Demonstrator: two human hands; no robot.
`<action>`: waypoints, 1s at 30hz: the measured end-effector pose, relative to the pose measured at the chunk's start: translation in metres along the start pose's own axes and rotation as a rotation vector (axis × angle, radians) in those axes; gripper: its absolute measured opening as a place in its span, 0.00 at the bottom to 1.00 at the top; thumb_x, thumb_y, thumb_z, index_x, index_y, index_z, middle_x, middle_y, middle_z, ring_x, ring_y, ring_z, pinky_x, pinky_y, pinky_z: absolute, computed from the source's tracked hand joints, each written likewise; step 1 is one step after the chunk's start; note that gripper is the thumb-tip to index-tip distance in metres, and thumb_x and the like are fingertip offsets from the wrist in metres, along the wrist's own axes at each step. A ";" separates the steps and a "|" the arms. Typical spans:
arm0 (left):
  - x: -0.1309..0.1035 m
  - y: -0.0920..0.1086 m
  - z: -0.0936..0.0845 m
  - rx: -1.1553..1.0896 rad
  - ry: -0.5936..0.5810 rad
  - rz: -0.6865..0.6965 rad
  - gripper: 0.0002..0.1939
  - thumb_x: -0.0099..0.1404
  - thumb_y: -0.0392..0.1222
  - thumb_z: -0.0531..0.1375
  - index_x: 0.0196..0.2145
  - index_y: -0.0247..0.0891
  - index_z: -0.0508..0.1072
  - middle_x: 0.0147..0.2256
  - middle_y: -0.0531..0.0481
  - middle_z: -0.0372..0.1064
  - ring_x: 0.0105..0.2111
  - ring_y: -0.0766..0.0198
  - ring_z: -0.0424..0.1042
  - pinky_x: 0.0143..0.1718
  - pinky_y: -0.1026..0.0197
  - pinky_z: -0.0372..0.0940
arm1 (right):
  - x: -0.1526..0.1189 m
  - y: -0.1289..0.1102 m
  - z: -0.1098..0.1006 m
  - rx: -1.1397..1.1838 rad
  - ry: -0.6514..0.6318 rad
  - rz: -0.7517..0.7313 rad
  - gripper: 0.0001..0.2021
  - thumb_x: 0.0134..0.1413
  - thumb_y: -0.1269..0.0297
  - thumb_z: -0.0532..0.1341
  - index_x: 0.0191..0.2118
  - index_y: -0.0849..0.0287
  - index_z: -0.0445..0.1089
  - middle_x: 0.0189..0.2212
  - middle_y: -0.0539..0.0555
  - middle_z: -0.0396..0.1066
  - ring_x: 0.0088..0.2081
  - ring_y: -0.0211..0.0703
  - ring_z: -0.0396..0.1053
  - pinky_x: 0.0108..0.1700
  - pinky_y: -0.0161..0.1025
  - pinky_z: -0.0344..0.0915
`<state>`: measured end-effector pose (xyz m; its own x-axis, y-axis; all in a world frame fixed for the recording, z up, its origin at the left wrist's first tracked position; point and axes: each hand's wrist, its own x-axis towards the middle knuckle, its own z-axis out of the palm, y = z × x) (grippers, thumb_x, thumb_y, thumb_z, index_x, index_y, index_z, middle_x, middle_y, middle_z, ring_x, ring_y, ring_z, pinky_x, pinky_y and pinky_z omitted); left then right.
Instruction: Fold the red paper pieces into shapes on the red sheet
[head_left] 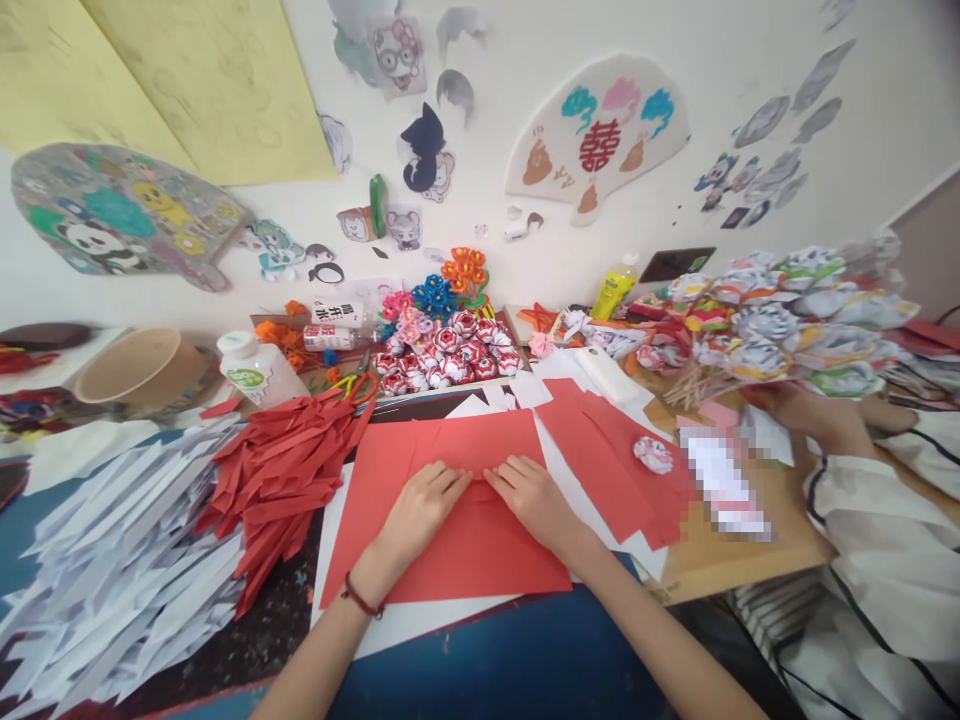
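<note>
My left hand (433, 497) and my right hand (526, 497) meet over large sheets of red paper (442, 570) in front of me. The fingertips of both are closed, nearly touching each other, on a small piece of red paper (479, 478). Against the red sheet its outline is hard to make out, and the fingers cover its ends. White paper (420, 622) shows beneath the red sheets. To my left lie a heap of folded red paper strips (289, 470) and a larger heap of folded white paper strips (142, 550).
Scissors (352, 383), a white bottle (259, 370) and red-and-white paper flowers (457, 355) stand behind the sheets. On the right, another person's arm (832, 420) reaches near more paper flowers (795, 330). A single flower (653, 454) rests on red paper.
</note>
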<state>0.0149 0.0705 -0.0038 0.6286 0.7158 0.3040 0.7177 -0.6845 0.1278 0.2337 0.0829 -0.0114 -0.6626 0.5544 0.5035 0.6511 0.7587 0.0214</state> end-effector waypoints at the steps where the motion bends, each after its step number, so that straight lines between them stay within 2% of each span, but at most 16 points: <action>1: -0.001 0.000 -0.001 0.041 -0.026 0.016 0.15 0.69 0.32 0.51 0.51 0.34 0.70 0.38 0.44 0.72 0.37 0.58 0.68 0.40 0.55 0.68 | 0.000 0.000 -0.001 -0.032 -0.001 -0.023 0.13 0.64 0.79 0.51 0.42 0.67 0.73 0.29 0.57 0.70 0.32 0.46 0.63 0.35 0.42 0.63; 4: -0.002 0.000 -0.003 0.117 -0.076 0.053 0.16 0.68 0.30 0.52 0.53 0.31 0.68 0.39 0.43 0.72 0.38 0.57 0.68 0.42 0.54 0.68 | -0.001 -0.001 -0.001 -0.097 0.006 -0.055 0.13 0.63 0.81 0.51 0.42 0.67 0.73 0.28 0.56 0.69 0.31 0.44 0.63 0.34 0.42 0.62; 8: -0.001 -0.003 -0.008 0.112 -0.090 0.075 0.17 0.69 0.30 0.51 0.54 0.31 0.66 0.41 0.43 0.72 0.39 0.58 0.69 0.43 0.54 0.68 | -0.001 -0.002 0.001 -0.126 -0.009 -0.063 0.13 0.63 0.81 0.51 0.42 0.67 0.73 0.27 0.55 0.68 0.30 0.44 0.62 0.34 0.43 0.62; 13: 0.001 -0.008 -0.009 0.079 -0.047 0.103 0.15 0.71 0.32 0.49 0.53 0.31 0.65 0.42 0.43 0.72 0.41 0.58 0.68 0.42 0.55 0.67 | -0.001 -0.003 -0.001 -0.120 -0.018 -0.036 0.13 0.62 0.81 0.52 0.45 0.69 0.72 0.29 0.57 0.69 0.32 0.45 0.63 0.36 0.43 0.63; 18: 0.001 -0.006 -0.002 0.217 0.022 0.127 0.13 0.69 0.29 0.49 0.49 0.28 0.68 0.36 0.43 0.72 0.35 0.59 0.68 0.37 0.56 0.67 | -0.002 -0.003 0.000 -0.120 -0.024 -0.038 0.13 0.62 0.81 0.51 0.45 0.68 0.72 0.30 0.57 0.69 0.33 0.46 0.64 0.37 0.43 0.63; 23: -0.001 -0.004 0.000 0.342 0.046 0.248 0.13 0.67 0.26 0.51 0.48 0.26 0.68 0.35 0.43 0.72 0.34 0.59 0.68 0.36 0.56 0.66 | -0.002 -0.004 0.000 -0.068 -0.044 -0.054 0.12 0.63 0.81 0.52 0.42 0.66 0.72 0.30 0.57 0.69 0.33 0.45 0.64 0.37 0.43 0.63; 26: -0.002 -0.002 0.000 0.357 0.025 0.256 0.14 0.66 0.25 0.51 0.48 0.25 0.68 0.37 0.41 0.73 0.35 0.58 0.69 0.38 0.55 0.66 | -0.002 -0.005 0.000 -0.078 -0.058 -0.060 0.13 0.62 0.82 0.52 0.42 0.66 0.72 0.31 0.57 0.70 0.34 0.46 0.65 0.38 0.43 0.64; 30: -0.005 0.004 -0.002 0.352 -0.053 0.191 0.17 0.65 0.24 0.50 0.51 0.26 0.66 0.40 0.40 0.73 0.37 0.57 0.70 0.39 0.54 0.67 | -0.003 -0.011 -0.001 -0.145 -0.126 -0.021 0.13 0.59 0.83 0.53 0.42 0.67 0.72 0.31 0.57 0.70 0.34 0.47 0.65 0.37 0.43 0.66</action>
<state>0.0141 0.0646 -0.0032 0.7688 0.5927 0.2402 0.6392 -0.7235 -0.2607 0.2287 0.0722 -0.0126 -0.7116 0.5844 0.3900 0.6772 0.7183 0.1592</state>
